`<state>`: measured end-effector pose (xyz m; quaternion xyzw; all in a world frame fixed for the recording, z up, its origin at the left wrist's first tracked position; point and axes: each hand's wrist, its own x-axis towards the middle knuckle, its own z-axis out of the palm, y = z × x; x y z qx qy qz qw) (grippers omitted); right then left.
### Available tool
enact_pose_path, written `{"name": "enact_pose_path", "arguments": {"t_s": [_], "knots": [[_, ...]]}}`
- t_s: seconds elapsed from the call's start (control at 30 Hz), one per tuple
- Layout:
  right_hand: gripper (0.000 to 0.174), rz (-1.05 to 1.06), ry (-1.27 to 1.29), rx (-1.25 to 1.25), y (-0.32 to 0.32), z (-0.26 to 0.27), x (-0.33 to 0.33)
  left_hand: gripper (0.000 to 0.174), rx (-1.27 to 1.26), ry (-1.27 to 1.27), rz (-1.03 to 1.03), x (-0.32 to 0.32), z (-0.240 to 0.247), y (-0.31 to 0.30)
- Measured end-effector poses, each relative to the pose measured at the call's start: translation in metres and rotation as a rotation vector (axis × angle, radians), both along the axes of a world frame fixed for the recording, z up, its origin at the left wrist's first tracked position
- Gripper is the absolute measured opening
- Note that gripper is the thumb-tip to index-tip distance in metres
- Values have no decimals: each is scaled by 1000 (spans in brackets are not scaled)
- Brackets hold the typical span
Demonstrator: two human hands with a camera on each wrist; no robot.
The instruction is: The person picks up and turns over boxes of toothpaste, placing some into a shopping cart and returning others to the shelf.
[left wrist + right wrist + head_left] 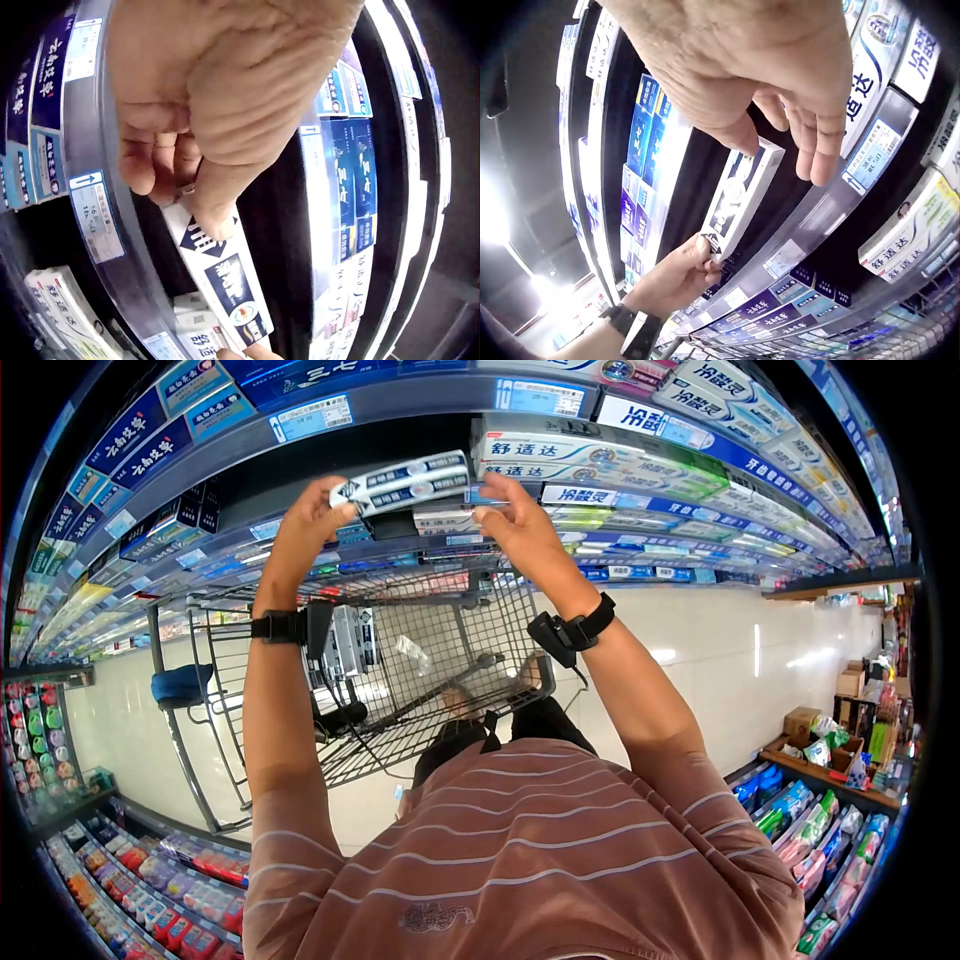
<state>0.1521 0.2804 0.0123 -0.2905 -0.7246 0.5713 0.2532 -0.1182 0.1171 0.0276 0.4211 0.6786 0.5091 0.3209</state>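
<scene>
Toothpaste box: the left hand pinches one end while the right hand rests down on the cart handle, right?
Not quite. The left hand does pinch one end of the toothpaste box, but the right hand is up at the box's other end, thumb against it. The head view shows this.

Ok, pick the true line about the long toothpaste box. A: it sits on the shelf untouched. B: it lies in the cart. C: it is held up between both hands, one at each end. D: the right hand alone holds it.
C: the left hand pinches one end of the toothpaste box and the thumb of the right hand meets the other end, above the cart.
</scene>
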Motion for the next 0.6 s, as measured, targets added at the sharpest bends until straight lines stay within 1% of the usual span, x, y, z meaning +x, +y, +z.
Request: {"name": "enact_pose_path", "arguments": {"t_s": [0.03,0.13,0.2,0.23,0.27,0.37,0.47,0.6], "knots": [[50,-22,-8,11,1,-3,1,48,3,33,22,-5,-2,6],[48,-39,-26,-153,-8,-8,14,48,-16,113,79,-20,-11,26],[46,5,-71,-222,-12,-14,23,46,-3,151,61,-37,-34,41],[46,27,-92,-258,-12,-19,28,45,4,171,51,-40,-37,46],[45,43,-112,-220,-11,-31,32,46,-8,199,63,-41,-40,49],[46,20,-141,-295,-20,-26,38,47,-166,365,66,-43,-36,57],[46,15,-130,-351,-23,-36,42,47,-222,523,17,-40,-32,59],[46,8,-135,-357,-28,-43,46,47,-157,513,-2,-45,-46,63]]}}
